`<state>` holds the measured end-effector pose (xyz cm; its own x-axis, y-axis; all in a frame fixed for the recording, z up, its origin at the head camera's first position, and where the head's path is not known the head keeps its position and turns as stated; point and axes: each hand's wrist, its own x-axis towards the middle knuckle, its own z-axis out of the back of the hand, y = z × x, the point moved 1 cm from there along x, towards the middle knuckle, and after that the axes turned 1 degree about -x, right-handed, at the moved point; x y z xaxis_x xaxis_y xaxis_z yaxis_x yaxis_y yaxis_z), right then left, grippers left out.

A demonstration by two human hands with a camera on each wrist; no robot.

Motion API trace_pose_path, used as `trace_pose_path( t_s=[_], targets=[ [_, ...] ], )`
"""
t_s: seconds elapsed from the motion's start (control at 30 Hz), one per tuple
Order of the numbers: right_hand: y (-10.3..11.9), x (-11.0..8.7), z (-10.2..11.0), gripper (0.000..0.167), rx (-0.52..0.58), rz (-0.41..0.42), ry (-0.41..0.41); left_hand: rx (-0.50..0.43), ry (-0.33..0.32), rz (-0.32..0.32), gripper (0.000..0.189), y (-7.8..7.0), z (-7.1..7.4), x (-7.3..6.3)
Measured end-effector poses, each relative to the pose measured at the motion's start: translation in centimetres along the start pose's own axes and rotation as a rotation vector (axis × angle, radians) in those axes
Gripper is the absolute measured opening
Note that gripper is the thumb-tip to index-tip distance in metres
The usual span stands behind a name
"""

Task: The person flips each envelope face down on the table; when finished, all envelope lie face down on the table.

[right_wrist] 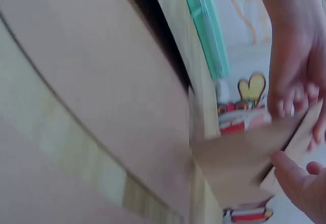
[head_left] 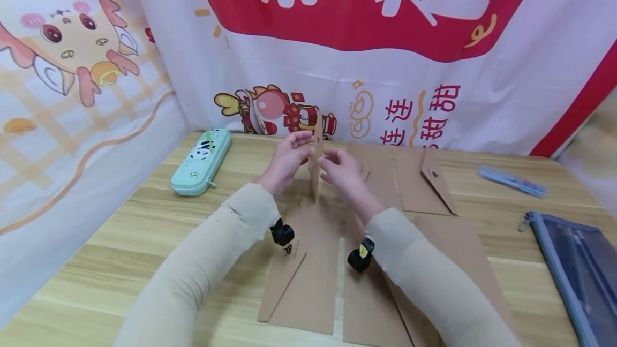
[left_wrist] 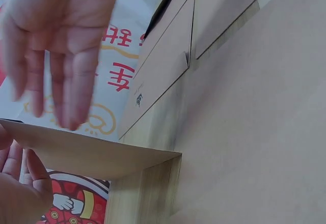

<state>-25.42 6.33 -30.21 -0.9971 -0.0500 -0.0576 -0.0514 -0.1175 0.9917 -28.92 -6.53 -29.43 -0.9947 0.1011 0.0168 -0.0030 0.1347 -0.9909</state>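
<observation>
A brown paper envelope (head_left: 315, 159) stands on edge over the table between both hands. My left hand (head_left: 284, 162) pinches it from the left, its fingers partly behind the paper in the right wrist view. My right hand (head_left: 343, 173) is at the envelope's right side. Its thumb (right_wrist: 286, 169) touches the flap's edge in the right wrist view, while its fingers (left_wrist: 76, 81) look straight in the left wrist view. Just below lies another brown envelope (head_left: 313, 277), its flap toward the front left.
More flat brown envelopes lie around the right forearm, including a back-right envelope (head_left: 419, 186). A mint pencil case (head_left: 202, 162) sits at the left. To the right are a blue packet (head_left: 512, 181) and a blue zip pouch (head_left: 578, 272). A printed cloth (head_left: 308, 63) hangs behind the table.
</observation>
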Motion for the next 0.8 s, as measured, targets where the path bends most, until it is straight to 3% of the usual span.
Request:
trace_pose_path(
  t_s=[0.3,0.53,0.8],
  targets=[
    [-0.3,-0.8,-1.3,0.038,-0.189,0.128,-0.075,0.06,0.004,0.003,0.04,0.0,0.1,0.1],
    [-0.9,-0.7,-1.6,0.03,-0.164,0.145,-0.097,0.056,-0.003,0.02,0.039,-0.1,0.2,0.1],
    [-1.0,-1.0,-1.9,0.022,-0.231,0.181,-0.129,0.033,-0.003,0.035,0.039,-0.1,0.2,-0.1]
  ],
)
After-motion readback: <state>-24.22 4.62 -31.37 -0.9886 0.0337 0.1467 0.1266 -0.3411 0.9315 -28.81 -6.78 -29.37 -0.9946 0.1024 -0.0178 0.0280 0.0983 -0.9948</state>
